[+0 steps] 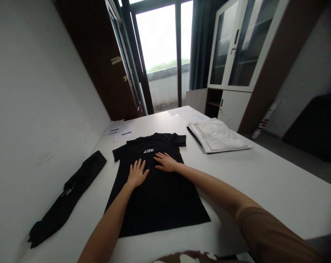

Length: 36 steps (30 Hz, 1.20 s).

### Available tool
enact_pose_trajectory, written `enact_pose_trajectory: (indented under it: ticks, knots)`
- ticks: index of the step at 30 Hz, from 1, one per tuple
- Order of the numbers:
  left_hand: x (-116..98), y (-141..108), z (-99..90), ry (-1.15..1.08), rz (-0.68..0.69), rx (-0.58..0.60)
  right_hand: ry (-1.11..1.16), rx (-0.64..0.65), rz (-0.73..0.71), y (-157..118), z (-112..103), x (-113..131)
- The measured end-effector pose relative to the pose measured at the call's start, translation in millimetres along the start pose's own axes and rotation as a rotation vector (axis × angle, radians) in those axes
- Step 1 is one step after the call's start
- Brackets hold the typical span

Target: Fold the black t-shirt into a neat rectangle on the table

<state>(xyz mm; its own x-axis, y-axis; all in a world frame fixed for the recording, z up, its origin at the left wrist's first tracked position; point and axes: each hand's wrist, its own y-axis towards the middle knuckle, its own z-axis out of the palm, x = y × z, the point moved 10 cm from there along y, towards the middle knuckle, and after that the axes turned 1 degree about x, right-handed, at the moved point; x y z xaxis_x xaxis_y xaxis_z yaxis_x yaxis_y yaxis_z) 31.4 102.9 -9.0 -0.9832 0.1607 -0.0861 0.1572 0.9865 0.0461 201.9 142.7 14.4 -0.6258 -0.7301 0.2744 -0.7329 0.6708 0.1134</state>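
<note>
black t-shirt (160, 197) lies spread flat on the white surface (264, 175), its neck pointing away toward the glass door (160, 40) and its hem toward the person. the hem stops short of the near edge, leaving a narrow strip of room there; to the right a broad stretch runs out to the slanting right edge, and beyond the neck a wide patch reaches toward the far edge. the short sleeves angle outward, the body looks smooth, and a small white print (149, 150) sits upside down near the chest, too small to read surely. a touch of yellow shows by the right side seam.

the left hand (137, 173) rests palm down on the shirt, its grip apart, fingers spread; the right hand (166, 162) lies likewise, its grip also apart, just beyond the print's right end.

along the wall (45, 109), left of the shirt, lies a folded black garment (69, 197). papers (123, 129) lie past the left sleeve. right of the shirt, a white folded cloth (220, 135) sits over a dark layer, one corner near the right edge. beyond stands a white cabinet (236, 87).
</note>
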Motion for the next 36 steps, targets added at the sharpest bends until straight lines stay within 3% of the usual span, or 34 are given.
enact_pose_trajectory:
  ticks: [7, 11, 14, 21, 26, 29, 33, 36]
  knots:
    - [-2.9, -1.5, -2.6, 0.017, 0.002, 0.0, -0.034, -0.01, 0.012, 40.6, 8.3, 1.9]
    - [-4.2, -1.9, -3.6, 0.029, 0.005, -0.008, -0.041, -0.016, 0.034, 55.6, 10.7, -9.1]
    - [-5.2, -1.5, -3.8, 0.04, 0.009, -0.005, -0.037, -0.049, 0.103, 54.2, 6.7, -35.4]
    - [-0.8, -1.2, -4.0, 0.069, -0.029, 0.006, -0.086, -0.106, 0.423, 28.0, -10.9, -129.9]
    - [-1.6, 5.0, 1.0, 0.041, -0.107, 0.019, -0.116, -0.116, 0.423, 19.6, -13.3, -139.6]
    - [-19.3, 19.9, -1.5, 0.041, -0.123, -0.038, -0.132, -0.136, 0.408, 17.9, -14.7, -134.5]
    - [-57.6, 60.2, -6.5, 0.056, -0.04, -0.139, -0.141, -0.149, 0.394, 16.3, -17.3, -130.2]
    - [-73.5, 98.4, 0.9, 0.044, -0.017, -0.088, -0.145, -0.154, 0.393, 15.0, -19.2, -129.3]
